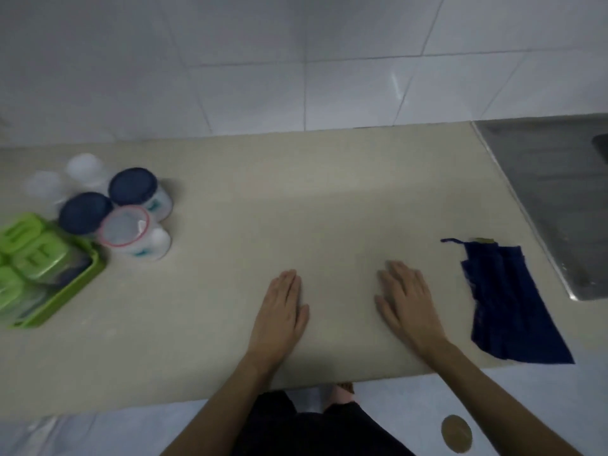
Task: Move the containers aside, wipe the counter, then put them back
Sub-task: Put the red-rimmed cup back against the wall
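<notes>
Both hands lie flat, palm down, on the beige counter (329, 199) near its front edge. My left hand (283, 311) and my right hand (406, 304) hold nothing, fingers straight and close together. A dark blue cloth (506, 304) lies spread on the counter to the right of my right hand, apart from it. At the far left stand several round containers: two with dark blue lids (133, 187) (85, 212), one with a clear red-rimmed lid (125, 227), and two white-topped ones (86, 167) behind.
A green tray (70, 292) holding green-lidded boxes sits at the left edge, touching the containers. A steel sink drainboard (552, 192) borders the counter on the right. White tiled wall runs behind. A round floor drain (456, 433) shows below.
</notes>
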{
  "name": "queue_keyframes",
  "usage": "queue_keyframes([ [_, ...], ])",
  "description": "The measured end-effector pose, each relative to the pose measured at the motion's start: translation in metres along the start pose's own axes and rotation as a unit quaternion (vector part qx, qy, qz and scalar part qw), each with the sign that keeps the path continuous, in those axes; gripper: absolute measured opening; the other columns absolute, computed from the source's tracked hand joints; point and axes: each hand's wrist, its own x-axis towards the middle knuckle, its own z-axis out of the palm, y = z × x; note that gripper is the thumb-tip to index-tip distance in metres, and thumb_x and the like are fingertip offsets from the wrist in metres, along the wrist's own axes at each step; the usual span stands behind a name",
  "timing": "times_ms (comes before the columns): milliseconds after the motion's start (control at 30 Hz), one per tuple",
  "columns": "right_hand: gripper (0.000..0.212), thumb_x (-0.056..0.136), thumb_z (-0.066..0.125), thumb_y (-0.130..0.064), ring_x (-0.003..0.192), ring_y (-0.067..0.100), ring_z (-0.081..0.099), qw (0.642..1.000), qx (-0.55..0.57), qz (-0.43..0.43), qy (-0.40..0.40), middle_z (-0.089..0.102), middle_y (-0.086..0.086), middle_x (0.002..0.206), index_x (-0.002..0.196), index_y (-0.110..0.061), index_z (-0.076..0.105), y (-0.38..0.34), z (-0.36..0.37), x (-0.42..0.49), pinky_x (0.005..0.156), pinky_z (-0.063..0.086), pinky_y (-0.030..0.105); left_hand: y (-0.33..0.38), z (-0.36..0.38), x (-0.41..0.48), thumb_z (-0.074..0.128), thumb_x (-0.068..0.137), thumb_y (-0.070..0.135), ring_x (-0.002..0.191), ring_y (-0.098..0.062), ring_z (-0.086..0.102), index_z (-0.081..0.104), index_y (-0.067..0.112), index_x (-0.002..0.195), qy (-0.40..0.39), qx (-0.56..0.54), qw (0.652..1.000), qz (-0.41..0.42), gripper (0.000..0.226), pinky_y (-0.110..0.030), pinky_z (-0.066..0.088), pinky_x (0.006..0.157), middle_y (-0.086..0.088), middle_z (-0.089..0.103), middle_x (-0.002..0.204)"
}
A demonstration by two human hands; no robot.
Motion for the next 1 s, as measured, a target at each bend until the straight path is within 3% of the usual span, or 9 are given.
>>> queue_keyframes([
  [67,0.052,0.097,0.027,-0.041,0.132,0.031,0.039,0.998,0.022,-0.059,-0.008,0.051,0.018,0.138,0.127,-0.006,0.051,-0.044,0.015,0.025,0.114,0.02,0.045,-0.037,-0.011,-0.014,0.043,0.093,0.03,0.132,-0.029,0.043,0.046,-0.001,0.135,0.023,-0.005,0.999,-0.029,0.053,-0.03,0.011,0.118,-0.017,0.047,0.142],
  [233,0.047,0.084,0.049,-0.032,0.126,0.026,0.04,0.982,0.058,-0.18,0.003,0.058,0.016,0.128,0.123,-0.005,0.053,-0.161,0.043,0.082,0.109,0.024,0.039,-0.132,-0.043,-0.051,0.043,0.092,0.03,0.131,-0.028,0.042,0.049,-0.001,0.133,0.084,0.0,0.989,-0.121,0.051,-0.03,0.012,0.119,-0.017,0.05,0.139],
  [433,0.072,0.077,0.052,-0.04,0.13,0.034,0.045,0.958,0.103,-0.268,-0.023,0.042,0.019,0.145,0.139,-0.009,0.033,-0.301,0.057,0.148,0.109,0.037,0.042,-0.189,-0.051,-0.069,0.043,0.094,0.032,0.137,-0.023,0.031,0.043,0.0,0.138,0.159,-0.036,0.965,-0.205,0.053,-0.033,0.013,0.118,-0.015,0.043,0.145],
  [600,0.08,0.078,0.067,-0.032,0.14,0.031,0.026,0.948,0.232,-0.216,-0.012,0.023,0.018,0.153,0.146,-0.027,0.025,-0.376,0.06,0.177,0.111,0.027,0.036,-0.195,-0.045,-0.07,0.044,0.097,0.031,0.14,-0.021,0.03,0.036,0.004,0.143,0.172,-0.067,0.959,-0.216,0.054,-0.036,0.018,0.117,-0.012,0.039,0.148],
  [667,0.078,0.076,0.071,-0.027,0.138,0.03,0.029,0.943,0.27,-0.195,-0.005,0.023,0.017,0.152,0.143,-0.029,0.032,-0.388,0.066,0.184,0.112,0.029,0.036,-0.197,-0.046,-0.068,0.044,0.096,0.031,0.139,-0.021,0.031,0.038,0.004,0.142,0.173,-0.061,0.96,-0.212,0.054,-0.036,0.02,0.116,-0.012,0.04,0.147],
  [800,0.06,0.073,0.073,-0.012,0.13,0.026,0.038,0.918,0.359,-0.164,0.03,0.035,0.015,0.141,0.129,-0.016,0.053,-0.394,0.07,0.195,0.109,0.038,0.039,-0.198,-0.049,-0.064,0.049,0.094,0.027,0.137,-0.022,0.033,0.042,0.002,0.139,0.186,-0.062,0.96,-0.201,0.051,-0.036,0.022,0.115,-0.013,0.043,0.145],
  [1000,0.056,0.067,0.079,-0.011,0.121,0.022,0.047,0.919,0.365,-0.145,0.047,0.042,0.013,0.132,0.12,-0.015,0.06,-0.369,0.059,0.189,0.102,0.039,0.023,-0.195,-0.051,-0.072,0.05,0.094,0.025,0.136,-0.025,0.037,0.045,0.002,0.137,0.172,-0.042,0.966,-0.188,0.049,-0.035,0.017,0.119,-0.014,0.044,0.145],
])
